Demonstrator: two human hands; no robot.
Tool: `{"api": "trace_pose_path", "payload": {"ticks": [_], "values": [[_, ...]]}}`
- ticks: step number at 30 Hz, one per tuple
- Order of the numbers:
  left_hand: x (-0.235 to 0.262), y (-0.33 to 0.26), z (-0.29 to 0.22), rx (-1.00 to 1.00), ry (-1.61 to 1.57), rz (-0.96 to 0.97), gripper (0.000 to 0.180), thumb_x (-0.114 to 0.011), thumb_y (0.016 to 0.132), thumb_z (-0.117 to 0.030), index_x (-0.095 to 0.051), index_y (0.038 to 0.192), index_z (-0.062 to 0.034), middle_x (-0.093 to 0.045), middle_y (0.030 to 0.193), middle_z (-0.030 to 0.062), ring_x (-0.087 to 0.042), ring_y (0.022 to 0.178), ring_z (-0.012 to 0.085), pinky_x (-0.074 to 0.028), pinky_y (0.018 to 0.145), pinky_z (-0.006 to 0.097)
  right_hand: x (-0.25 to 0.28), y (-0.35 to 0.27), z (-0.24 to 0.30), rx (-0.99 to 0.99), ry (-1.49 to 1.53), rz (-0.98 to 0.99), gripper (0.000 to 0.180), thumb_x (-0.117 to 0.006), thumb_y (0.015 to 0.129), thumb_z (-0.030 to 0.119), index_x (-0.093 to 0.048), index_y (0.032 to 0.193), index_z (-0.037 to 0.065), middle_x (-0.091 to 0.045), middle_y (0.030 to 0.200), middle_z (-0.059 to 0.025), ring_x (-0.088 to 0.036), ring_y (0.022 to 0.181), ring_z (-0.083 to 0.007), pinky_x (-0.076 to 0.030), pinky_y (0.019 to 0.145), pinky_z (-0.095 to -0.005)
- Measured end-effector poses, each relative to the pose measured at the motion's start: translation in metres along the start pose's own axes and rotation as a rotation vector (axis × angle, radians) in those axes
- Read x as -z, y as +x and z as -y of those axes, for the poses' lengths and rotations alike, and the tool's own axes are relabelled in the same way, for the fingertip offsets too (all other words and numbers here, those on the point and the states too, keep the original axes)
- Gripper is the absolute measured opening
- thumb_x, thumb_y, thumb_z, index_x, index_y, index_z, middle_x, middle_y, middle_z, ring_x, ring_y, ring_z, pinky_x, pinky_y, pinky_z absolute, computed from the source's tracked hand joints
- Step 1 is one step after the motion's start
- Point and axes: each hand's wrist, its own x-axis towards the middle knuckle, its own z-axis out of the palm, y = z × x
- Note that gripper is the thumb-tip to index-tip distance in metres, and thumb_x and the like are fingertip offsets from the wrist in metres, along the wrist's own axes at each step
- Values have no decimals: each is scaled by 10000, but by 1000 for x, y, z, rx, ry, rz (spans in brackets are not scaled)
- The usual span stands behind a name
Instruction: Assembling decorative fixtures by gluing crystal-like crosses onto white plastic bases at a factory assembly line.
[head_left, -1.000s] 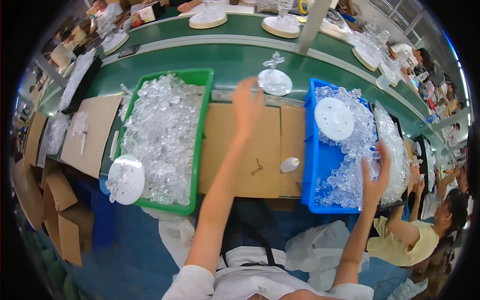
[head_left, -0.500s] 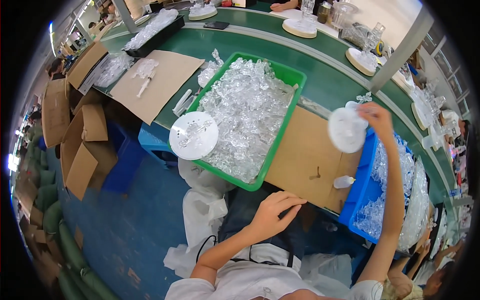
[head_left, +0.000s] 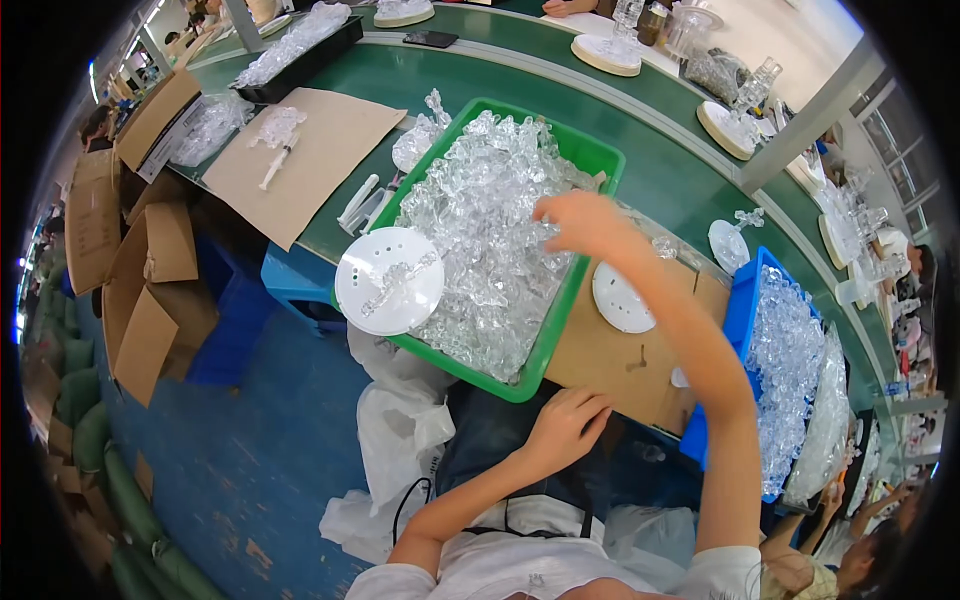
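Note:
My right hand reaches over the right side of a green bin heaped with clear plastic pieces. Its bent fingers are apart just above the pile, and nothing shows between them. A white disc with small holes lies on the brown cardboard right of the bin, partly behind my right forearm. My left hand rests at the cardboard's near edge, empty, with thumb and fingers loosely apart. Another white disc bearing a clear piece sits over the bin's near left corner.
A blue bin of clear pieces stands at the right. Beyond it lies a round white base with a clear piece. A syringe rests on cardboard at the left. My forearm covers most of a small bottle. Open cartons stand at far left.
My right hand has let go of the white disc, now on the cardboard, and moved left to the green bin. My left hand stays near the edge.

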Motion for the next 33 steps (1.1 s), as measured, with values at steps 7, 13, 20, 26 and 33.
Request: {"api": "trace_pose_path", "payload": {"ticks": [7,13,20,26,33], "values": [[3,-6,4,19,-20,-1,196,-618,808,-27,-649,1001,-41,-634,986,101,-607,884,304,-489,773,366,-43,23,-13,38,-50,-40,301,-664,762,110,-596,1056,116,-629,839,-138,-614,838,-336,-498,715,-424],[-10,-1,10,180,-315,-5,168,-601,856,-38,-643,1015,-8,-645,996,111,-628,929,227,-489,755,295,21,-65,-23,111,109,-363,253,-662,774,84,-679,1025,113,-638,820,-98,-608,750,-311,-493,679,-368],[-23,36,-12,304,-1132,-387,404,-501,967,-133,-390,1332,1,-603,1144,120,-635,965,233,-500,760,283,28,-155,9,-13,567,-258,282,-649,752,1,-700,1021,69,-685,950,-88,-653,886,-224,-498,785,-295],[-26,50,2,446,-1010,-241,345,-509,968,-172,-511,1237,43,-643,1065,102,-637,940,168,-488,761,247,-6,-191,21,-227,975,-390,327,-673,770,-7,-645,1095,9,-670,1015,-85,-644,910,-177,-505,810,-279],[-37,58,30,181,-406,-219,345,-502,955,-134,-525,1246,50,-548,1256,154,-514,1177,224,-384,988,324,-77,-207,11,-543,1817,-798,358,-628,855,44,-544,1198,-16,-645,1040,-107,-637,881,-152,-536,772,-251]]}}
